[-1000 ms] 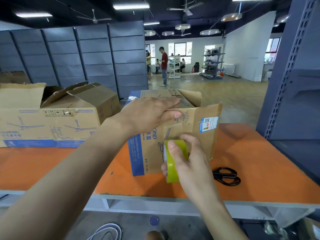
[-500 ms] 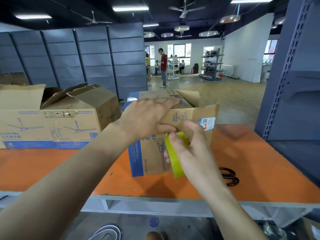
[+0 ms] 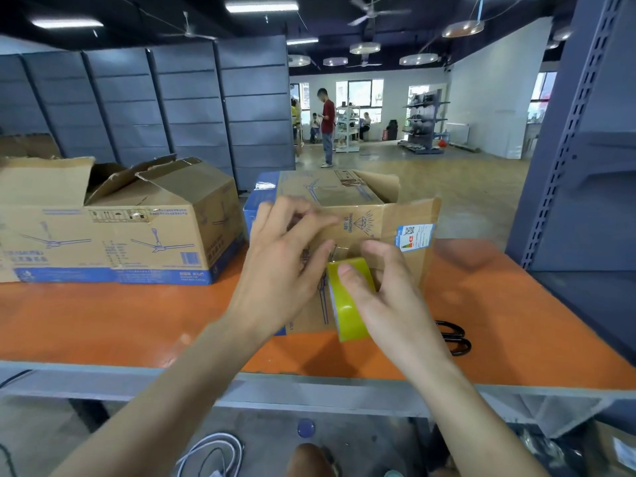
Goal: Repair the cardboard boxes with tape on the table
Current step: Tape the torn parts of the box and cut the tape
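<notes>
A small cardboard box (image 3: 375, 228) is sitting upright on the orange table (image 3: 120, 325), its top flaps standing open. The right hand (image 3: 392, 304) is gripping a yellow-green tape roll (image 3: 349, 313) on edge against the box's near face, perhaps with a clear strip running upward. A larger fan carton (image 3: 113, 232) is sitting open well to its left.

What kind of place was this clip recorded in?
Probably a warehouse or stockroom floor: tall grey metal racking, worn cardboard boxes on an orange worktable, and a wide open hall with ceiling fans.
</notes>
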